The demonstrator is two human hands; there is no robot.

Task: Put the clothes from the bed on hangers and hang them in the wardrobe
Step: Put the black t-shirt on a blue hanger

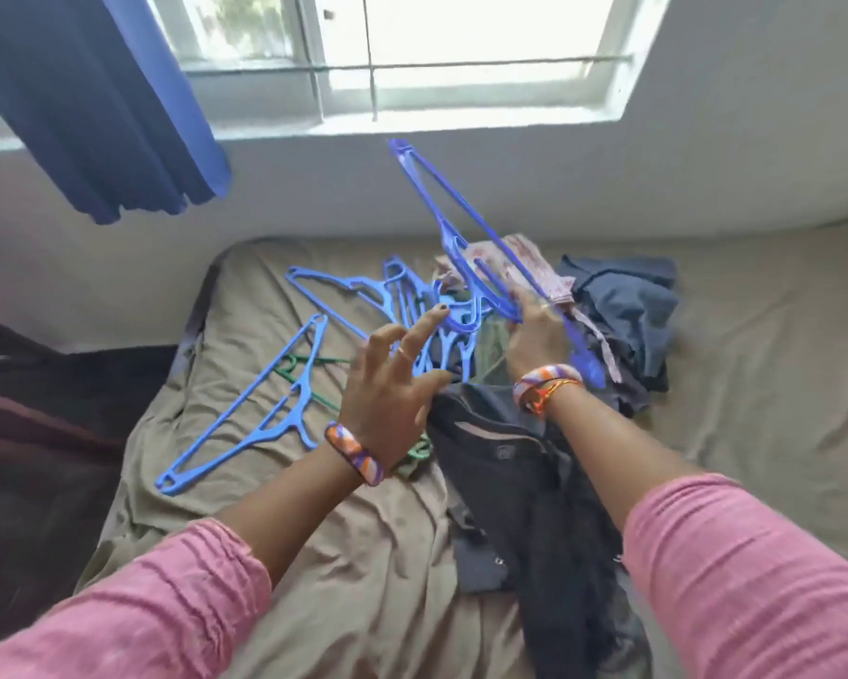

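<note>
My right hand [534,335] grips a blue plastic hanger [456,227] and holds it raised, one end pointing up toward the window. My left hand [392,379] hovers beside it with fingers spread and holds nothing. Several more blue hangers [275,399] and a green hanger [314,379] lie scattered on the left of the bed [755,384]. A dark grey garment [525,487] lies spread under my right forearm. A pile of clothes with a dark blue piece [628,306] and a pink patterned piece [534,267] sits behind my right hand.
The bed has a wrinkled khaki sheet and stands against a white wall under a window [412,56]. A dark blue curtain [93,100] hangs at the upper left. Dark furniture [30,433] stands left of the bed. No wardrobe is in view.
</note>
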